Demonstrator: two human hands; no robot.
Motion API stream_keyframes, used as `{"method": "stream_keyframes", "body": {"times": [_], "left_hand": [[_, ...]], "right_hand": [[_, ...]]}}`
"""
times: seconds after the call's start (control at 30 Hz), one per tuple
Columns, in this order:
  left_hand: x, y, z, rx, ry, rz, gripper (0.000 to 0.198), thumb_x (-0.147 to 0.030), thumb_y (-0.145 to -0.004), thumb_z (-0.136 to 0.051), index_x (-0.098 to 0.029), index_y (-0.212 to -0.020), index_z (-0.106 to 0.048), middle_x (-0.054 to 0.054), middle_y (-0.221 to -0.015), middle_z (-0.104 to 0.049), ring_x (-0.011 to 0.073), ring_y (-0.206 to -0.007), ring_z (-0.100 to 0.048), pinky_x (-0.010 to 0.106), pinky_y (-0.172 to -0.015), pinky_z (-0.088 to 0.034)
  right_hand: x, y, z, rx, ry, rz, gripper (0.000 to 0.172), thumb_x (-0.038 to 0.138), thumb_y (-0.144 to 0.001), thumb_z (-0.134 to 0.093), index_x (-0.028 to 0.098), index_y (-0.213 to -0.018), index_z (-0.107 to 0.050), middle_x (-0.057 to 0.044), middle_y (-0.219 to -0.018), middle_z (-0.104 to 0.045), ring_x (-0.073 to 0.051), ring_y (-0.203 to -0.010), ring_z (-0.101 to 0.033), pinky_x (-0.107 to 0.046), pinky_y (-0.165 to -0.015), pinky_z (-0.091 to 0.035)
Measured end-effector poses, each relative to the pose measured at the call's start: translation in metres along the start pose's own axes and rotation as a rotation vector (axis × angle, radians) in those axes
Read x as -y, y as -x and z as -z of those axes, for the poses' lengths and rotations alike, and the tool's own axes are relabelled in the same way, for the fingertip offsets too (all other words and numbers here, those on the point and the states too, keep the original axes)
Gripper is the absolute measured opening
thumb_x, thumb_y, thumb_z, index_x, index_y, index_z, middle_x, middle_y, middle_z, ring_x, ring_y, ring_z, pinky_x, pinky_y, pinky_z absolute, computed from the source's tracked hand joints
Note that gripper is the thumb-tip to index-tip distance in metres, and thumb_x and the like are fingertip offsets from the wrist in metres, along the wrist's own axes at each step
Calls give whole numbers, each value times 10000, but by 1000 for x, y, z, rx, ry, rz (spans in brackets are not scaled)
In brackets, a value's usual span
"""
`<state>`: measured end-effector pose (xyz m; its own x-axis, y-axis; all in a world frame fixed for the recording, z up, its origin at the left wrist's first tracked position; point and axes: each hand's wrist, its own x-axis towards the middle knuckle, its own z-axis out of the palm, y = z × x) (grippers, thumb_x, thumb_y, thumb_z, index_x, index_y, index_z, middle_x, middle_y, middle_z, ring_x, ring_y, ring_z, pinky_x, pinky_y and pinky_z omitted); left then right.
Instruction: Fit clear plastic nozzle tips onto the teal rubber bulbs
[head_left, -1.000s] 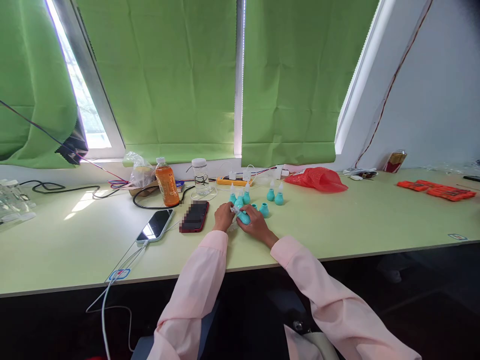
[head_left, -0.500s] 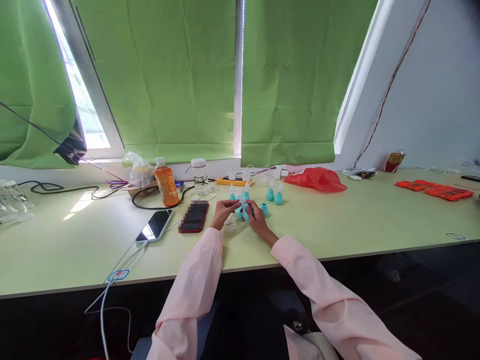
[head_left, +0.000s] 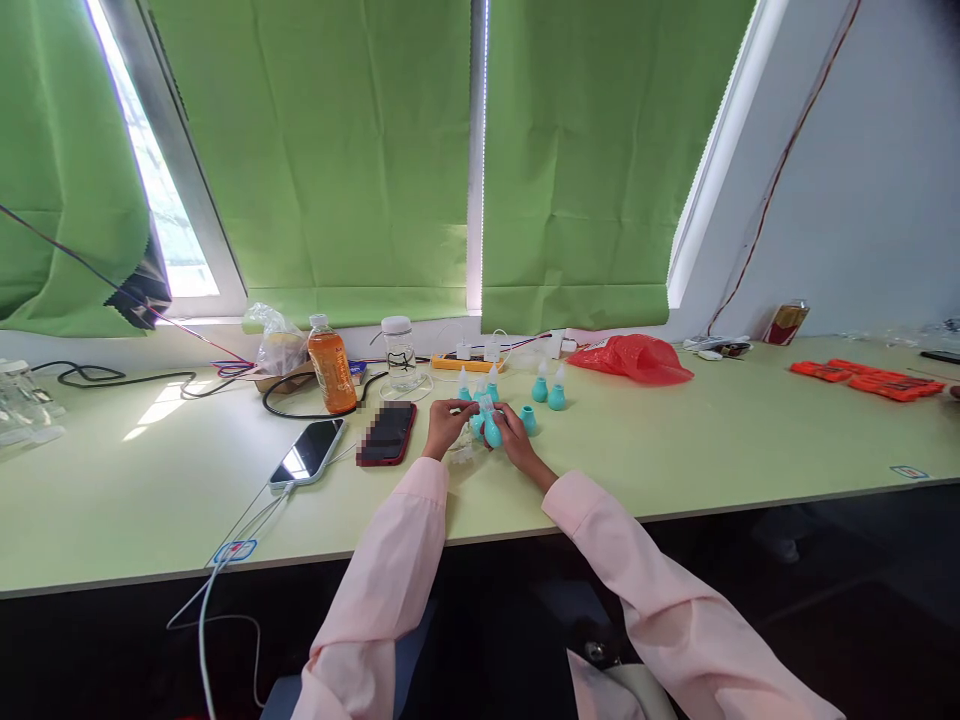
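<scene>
A teal rubber squeeze bulb (head_left: 492, 432) with a clear plastic part (head_left: 486, 402) at its upper end is held over the table. My right hand (head_left: 514, 432) is closed around the bulb from the right side. From the left, my left hand (head_left: 448, 425) pinches at the edge of the clear part; its fingertips partly hide the contact. Close behind stand several teal bulbs with pointed whitish tips, among them one bulb (head_left: 556, 398) at the right. An open-topped teal bulb (head_left: 529, 420) stands beside my right hand. Small clear plastic pieces (head_left: 463, 453) lie below my left hand.
Left of my hands lie a red-cased phone (head_left: 388, 434) and a white phone (head_left: 308, 452) with cables. Behind them stand an orange drink bottle (head_left: 331, 368) and a clear jar (head_left: 400, 355). A red plastic bag (head_left: 634, 359) and orange tool cases (head_left: 868, 380) lie to the right.
The held bulb has turned in my right hand, and its rounded end now shows more fully. Both hands stay close together in nearly the same place.
</scene>
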<state>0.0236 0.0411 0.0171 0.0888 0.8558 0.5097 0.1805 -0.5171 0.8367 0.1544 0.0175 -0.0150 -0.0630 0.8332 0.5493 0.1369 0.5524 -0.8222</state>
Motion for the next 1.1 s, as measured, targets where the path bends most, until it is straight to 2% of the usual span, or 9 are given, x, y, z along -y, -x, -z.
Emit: {"method": "stream_keyframes", "body": {"times": [0.23, 0.4, 0.5, 0.6, 0.73, 0.93, 1.1], "left_hand": [[-1, 3, -1, -33, -207, -133, 119, -234, -646, -570, -148, -677, -646, 43, -658, -609, 127, -587, -530, 248, -585, -429], [-5, 6, -1, -31, -344, -222, 89, -186, -670, -533, -172, -660, -620, 35, -639, -574, 147, -649, -509, 257, -620, -413], [-6, 8, -3, -28, -404, -248, 94, -168, -677, -512, -174, -653, -603, 31, -624, -567, 152, -660, -503, 257, -621, -408], [-7, 9, -8, -41, -458, -259, 99, -166, -682, -494, -174, -637, -582, 26, -612, -563, 154, -668, -494, 253, -618, -403], [-7, 10, -13, -86, -531, -244, 99, -179, -695, -472, -170, -654, -562, 32, -633, -565, 165, -718, -481, 260, -651, -395], [0, 4, -2, -112, -655, -128, 121, -180, -717, -458, -153, -667, -565, 54, -660, -578, 184, -773, -480, 295, -694, -382], [10, 5, -3, 46, -736, -12, 158, -254, -754, -516, -128, -665, -553, 21, -700, -571, 148, -763, -517, 310, -697, -407]], "right_hand": [[-3, -1, 0, 21, 37, -4, 270, 399, -846, -242, 202, -907, -418, 36, -535, -516, -125, -379, -494, -252, -351, -405], [-3, 0, 0, -7, 148, 42, 297, 382, -858, -218, 196, -929, -439, 39, -507, -510, -130, -380, -492, -255, -369, -403], [-2, 2, 1, -74, 258, 88, 302, 370, -857, -241, 186, -966, -455, 9, -584, -556, -143, -467, -525, -274, -458, -427], [-1, 5, 0, -149, 378, 149, 306, 359, -845, -285, 170, -1025, -445, -61, -800, -597, -192, -703, -562, -328, -629, -436], [1, 7, -2, -199, 496, 214, 327, 340, -839, -302, 145, -1071, -426, -126, -1025, -547, -239, -939, -509, -374, -768, -395], [2, 5, 3, -332, 578, 221, 341, 297, -865, -214, 122, -1122, -356, -157, -1050, -517, -238, -959, -496, -383, -775, -384], [4, 8, 4, -192, 606, 290, 265, 325, -821, -365, 165, -1014, -451, -85, -937, -584, -201, -861, -543, -315, -726, -424]]}}
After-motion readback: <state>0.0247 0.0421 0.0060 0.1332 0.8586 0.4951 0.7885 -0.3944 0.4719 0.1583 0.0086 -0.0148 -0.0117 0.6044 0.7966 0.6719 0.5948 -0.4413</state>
